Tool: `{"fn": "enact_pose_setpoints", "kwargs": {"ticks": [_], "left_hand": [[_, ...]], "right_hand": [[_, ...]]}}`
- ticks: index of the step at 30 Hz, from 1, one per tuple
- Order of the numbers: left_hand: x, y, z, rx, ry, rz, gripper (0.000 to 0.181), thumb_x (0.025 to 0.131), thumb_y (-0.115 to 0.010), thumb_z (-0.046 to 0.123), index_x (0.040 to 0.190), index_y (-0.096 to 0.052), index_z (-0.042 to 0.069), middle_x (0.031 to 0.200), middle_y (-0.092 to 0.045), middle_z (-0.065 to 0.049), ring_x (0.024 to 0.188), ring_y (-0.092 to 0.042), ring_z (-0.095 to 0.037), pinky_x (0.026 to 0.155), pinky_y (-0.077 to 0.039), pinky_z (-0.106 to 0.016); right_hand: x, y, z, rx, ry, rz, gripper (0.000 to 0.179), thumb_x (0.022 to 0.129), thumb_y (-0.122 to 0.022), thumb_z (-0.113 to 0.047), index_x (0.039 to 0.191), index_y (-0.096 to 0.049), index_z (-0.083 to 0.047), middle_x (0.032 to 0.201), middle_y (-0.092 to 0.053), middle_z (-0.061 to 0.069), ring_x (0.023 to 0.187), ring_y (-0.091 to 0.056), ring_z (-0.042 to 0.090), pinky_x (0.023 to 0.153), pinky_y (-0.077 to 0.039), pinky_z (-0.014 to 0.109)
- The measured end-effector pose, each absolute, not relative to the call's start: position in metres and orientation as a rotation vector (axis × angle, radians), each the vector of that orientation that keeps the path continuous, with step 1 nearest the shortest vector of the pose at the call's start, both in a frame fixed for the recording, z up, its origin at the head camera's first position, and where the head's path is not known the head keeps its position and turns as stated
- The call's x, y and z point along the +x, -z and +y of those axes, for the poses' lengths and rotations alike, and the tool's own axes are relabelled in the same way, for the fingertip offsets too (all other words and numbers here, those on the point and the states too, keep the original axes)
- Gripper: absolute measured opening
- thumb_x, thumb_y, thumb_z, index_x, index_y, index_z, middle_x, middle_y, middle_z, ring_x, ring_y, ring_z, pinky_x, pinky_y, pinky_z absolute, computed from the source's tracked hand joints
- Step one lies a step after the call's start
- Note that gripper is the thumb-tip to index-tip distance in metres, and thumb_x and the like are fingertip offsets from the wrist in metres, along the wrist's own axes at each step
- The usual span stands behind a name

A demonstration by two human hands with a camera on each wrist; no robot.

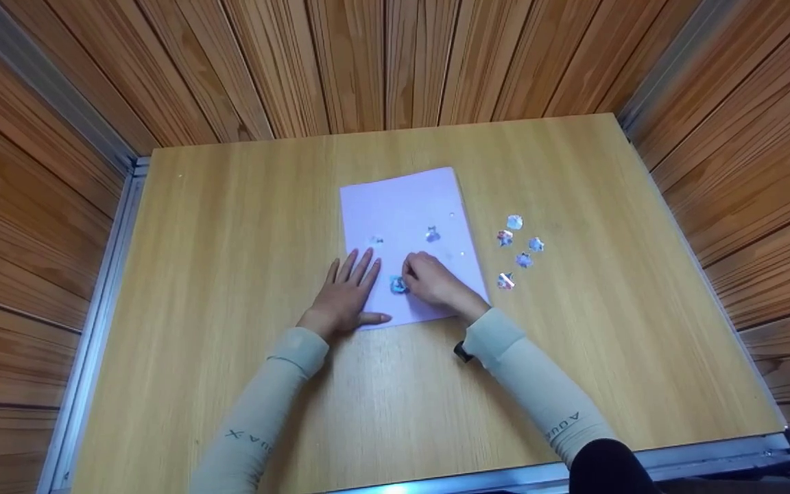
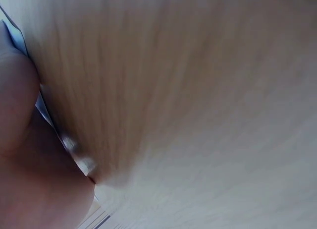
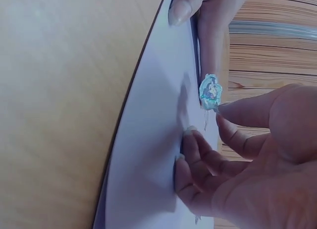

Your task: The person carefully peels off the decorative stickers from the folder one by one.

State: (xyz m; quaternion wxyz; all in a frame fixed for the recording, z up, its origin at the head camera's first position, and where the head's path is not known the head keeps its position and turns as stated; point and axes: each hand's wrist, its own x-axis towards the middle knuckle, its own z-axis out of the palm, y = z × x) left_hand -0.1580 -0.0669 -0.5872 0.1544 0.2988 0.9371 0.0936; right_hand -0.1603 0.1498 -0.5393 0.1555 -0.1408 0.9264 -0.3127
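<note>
A lilac notebook (image 1: 402, 199) lies on the table in front of me. My left hand (image 1: 345, 295) rests on its lower left side, fingers spread and straight. Between thumb and forefinger, my right hand (image 1: 429, 278) pinches the edge of a blue sticker (image 3: 210, 91) just above the cover. In the right wrist view, the other fingers of that hand are curled against the cover. Two more stickers lie on the cover: a bluish sticker (image 1: 433, 234) at the right and a pale sticker (image 1: 376, 241) near the left fingertips. Only the palm edge of the left hand shows in its wrist view.
Several small shiny stickers (image 1: 523, 260) are scattered on the wooden table (image 1: 230, 226) to the right of the notebook. Wood-panelled walls (image 1: 367, 68) stand behind the table and at both sides. A metal rail (image 1: 103, 302) runs along the left edge.
</note>
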Motion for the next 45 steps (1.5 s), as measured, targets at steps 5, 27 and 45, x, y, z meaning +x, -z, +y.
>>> {"fn": "enact_pose_setpoints", "kwargs": {"ticks": [5,27,45], "left_hand": [[-0.157,0.586,-0.067,0.855,-0.264,2.699,0.107,0.092,-0.049,0.078,0.166,-0.006,0.014,0.173,0.006,-0.009,0.157,0.009,-0.036,0.124,0.002,-0.060],[-0.155,0.590,-0.068,0.879,-0.336,2.700,0.107,0.091,-0.054,0.074,0.166,-0.007,0.013,0.173,0.005,-0.010,0.157,0.010,-0.037,0.124,0.004,-0.061],[-0.155,0.583,-0.068,0.872,-0.287,2.702,0.107,0.092,-0.053,0.075,0.166,-0.010,0.012,0.173,0.001,-0.013,0.158,0.004,-0.039,0.124,-0.001,-0.062]], "right_hand": [[-0.154,0.535,0.164,-0.301,0.875,2.638,0.007,0.102,-0.056,-0.008,0.102,-0.062,-0.003,0.097,-0.056,0.009,0.090,-0.055,0.025,0.083,-0.051,0.039],[-0.125,0.514,0.224,-0.226,0.924,2.652,0.010,0.104,-0.054,-0.011,0.105,-0.059,-0.002,0.094,-0.057,0.009,0.084,-0.056,0.024,0.072,-0.049,0.035],[-0.107,0.502,0.313,-0.201,1.068,2.544,0.014,0.106,-0.053,-0.011,0.112,-0.059,0.000,0.109,-0.063,0.015,0.099,-0.058,0.028,0.080,-0.050,0.034]]}}
